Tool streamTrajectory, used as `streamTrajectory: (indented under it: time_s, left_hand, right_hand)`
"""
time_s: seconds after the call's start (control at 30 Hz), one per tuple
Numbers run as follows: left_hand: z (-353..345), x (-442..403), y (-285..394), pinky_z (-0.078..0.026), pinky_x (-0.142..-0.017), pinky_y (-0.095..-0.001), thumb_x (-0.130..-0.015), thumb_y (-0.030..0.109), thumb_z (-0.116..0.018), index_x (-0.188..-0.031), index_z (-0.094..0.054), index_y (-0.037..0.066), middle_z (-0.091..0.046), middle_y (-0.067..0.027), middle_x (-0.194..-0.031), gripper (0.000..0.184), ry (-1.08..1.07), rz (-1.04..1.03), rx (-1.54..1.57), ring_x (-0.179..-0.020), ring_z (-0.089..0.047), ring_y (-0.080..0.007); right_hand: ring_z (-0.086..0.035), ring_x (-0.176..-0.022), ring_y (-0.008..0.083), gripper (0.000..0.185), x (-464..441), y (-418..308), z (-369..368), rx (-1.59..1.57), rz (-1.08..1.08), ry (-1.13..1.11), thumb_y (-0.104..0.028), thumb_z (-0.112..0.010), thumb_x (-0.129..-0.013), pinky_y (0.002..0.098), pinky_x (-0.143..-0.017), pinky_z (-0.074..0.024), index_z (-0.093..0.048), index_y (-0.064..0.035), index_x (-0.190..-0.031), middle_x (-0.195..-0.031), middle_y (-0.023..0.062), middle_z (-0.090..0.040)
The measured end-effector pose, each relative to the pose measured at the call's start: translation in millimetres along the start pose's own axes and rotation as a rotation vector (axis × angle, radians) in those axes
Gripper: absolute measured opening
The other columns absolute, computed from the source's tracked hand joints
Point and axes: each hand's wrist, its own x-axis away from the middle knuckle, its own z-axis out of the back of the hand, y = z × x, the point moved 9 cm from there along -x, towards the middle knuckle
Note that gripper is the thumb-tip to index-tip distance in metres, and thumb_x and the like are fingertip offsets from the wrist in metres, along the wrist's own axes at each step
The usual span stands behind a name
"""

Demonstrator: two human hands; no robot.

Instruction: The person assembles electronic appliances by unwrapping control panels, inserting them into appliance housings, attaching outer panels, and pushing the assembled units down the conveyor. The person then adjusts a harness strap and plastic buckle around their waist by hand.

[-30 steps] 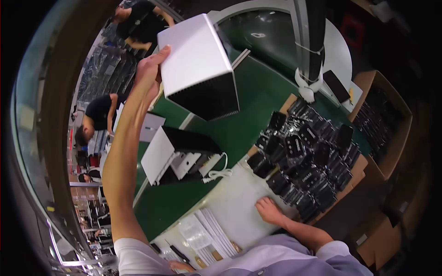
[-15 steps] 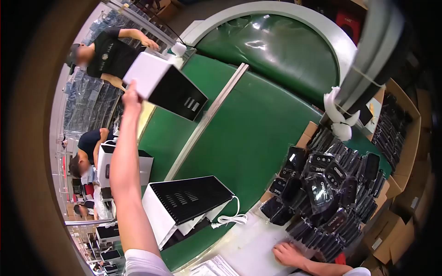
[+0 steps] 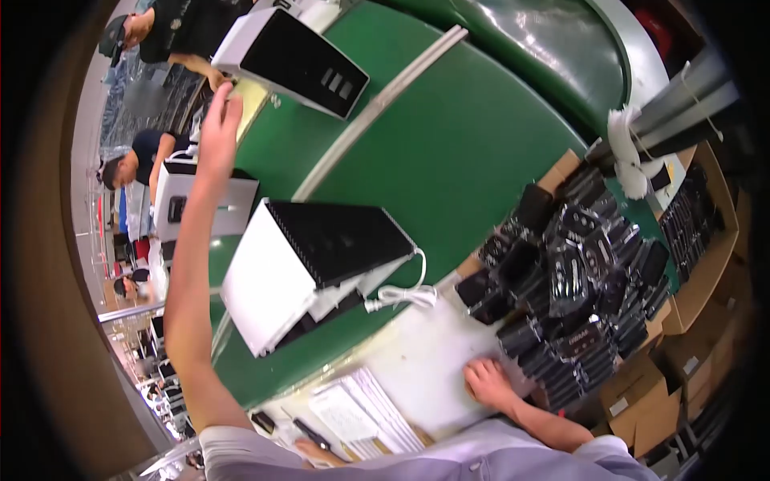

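My left hand (image 3: 218,136) reaches far forward with its fingers stretched out and nothing in them. Just beyond its fingertips is a white appliance with a black slotted face (image 3: 301,64), tilted in view; whether the fingertips touch it I cannot tell. A co-worker's hand (image 3: 213,77) is close to that appliance's near corner. My right hand (image 3: 488,385) rests on the white tabletop (image 3: 425,341), fingers loosely bent and holding nothing. To its right is a pile of black plastic-wrapped items (image 3: 569,276). A second white-and-black appliance (image 3: 341,236) with a coiled white cord (image 3: 401,297) lies nearer me.
A pale rail (image 3: 377,112) runs along the green conveyor (image 3: 449,160). Another appliance (image 3: 180,196) is before a co-worker at left. Papers (image 3: 353,413), a dark tool (image 3: 311,433) and part of a hand (image 3: 318,453) lie near my front. Cardboard boxes (image 3: 634,397) stand right.
My left hand has let go of the far appliance and its fingers have straightened. The view has shifted, so the belt and nearer appliance appear higher. My right hand stays on the tabletop.
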Motion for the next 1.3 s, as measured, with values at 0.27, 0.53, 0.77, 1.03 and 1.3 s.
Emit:
streamTrajectory:
  time_s: [0.27, 0.53, 0.77, 1.03, 1.3]
  left_hand:
    - [-24.4, 244.4, 80.1, -0.042, -0.111, -0.053, -0.072, -0.013, -0.062, -0.157, -0.035, 0.005, -0.044, -0.0302, -0.151, 0.091, -0.114, -0.419, -0.924, -0.135, -0.045, -0.0523]
    - [87.2, 278.8, 168.9, -0.056, -0.081, -0.0478, -0.073, -0.011, -0.062, -0.147, -0.05, 0.011, -0.064, -0.0241, -0.126, 0.078, -0.069, -0.354, -0.883, -0.093, -0.068, -0.0434]
    - [152.3, 345.3, 191.1, -0.051, -0.076, -0.0462, -0.075, -0.001, -0.064, -0.135, -0.06, 0.002, -0.064, -0.0335, -0.094, 0.061, -0.155, -0.351, -0.727, -0.08, -0.063, -0.0461]
    - [-3.0, 388.2, 86.8, -0.052, -0.087, -0.0385, -0.066, 0.005, -0.059, -0.128, -0.063, 0.003, -0.07, -0.0242, -0.099, 0.062, -0.592, -0.174, -0.12, -0.088, -0.068, -0.0283]
    - [-139.4, 428.9, -52.5, -0.054, -0.084, -0.0436, -0.072, 0.0, -0.059, -0.124, -0.068, 0.006, -0.071, -0.0231, -0.097, 0.053, -0.535, -0.036, -0.049, -0.088, -0.07, -0.036]
  right_hand:
    - [-0.055, -0.112, 0.0339, 0.032, -0.9, -1.9, 4.2, -0.034, 0.021, 0.104, -0.014, -0.069, -0.082, 0.0485, -0.094, -0.0448, -0.062, -0.0076, -0.113, -0.121, 0.0109, -0.059]
    - [-0.06, -0.119, 0.0331, 0.06, -56.1, -38.5, -37.9, -2.285, -0.596, -0.368, -0.048, -0.037, -0.108, 0.0452, -0.104, -0.0459, -0.053, -0.0024, -0.142, -0.139, 0.0127, -0.061]
    - [-0.06, -0.119, 0.0291, 0.055, -96.3, -34.4, 42.3, -2.258, -0.594, -0.172, -0.046, -0.047, -0.102, 0.0424, -0.102, -0.0477, -0.057, 0.0012, -0.129, -0.134, 0.018, -0.063]
    - [-0.065, -0.083, 0.0158, 0.052, -33.4, -16.9, 141.9, -1.338, -0.485, -0.245, -0.006, -0.058, -0.091, 0.0308, -0.074, -0.0562, -0.053, -0.0007, -0.142, -0.117, 0.0072, -0.067]
    - [-0.059, -0.073, 0.0101, 0.04, -17.7, 5.5, 100.4, -0.489, -0.341, -0.152, -0.006, -0.063, -0.089, 0.0274, -0.063, -0.0498, -0.063, -0.0071, -0.129, -0.09, 0.0025, -0.065]
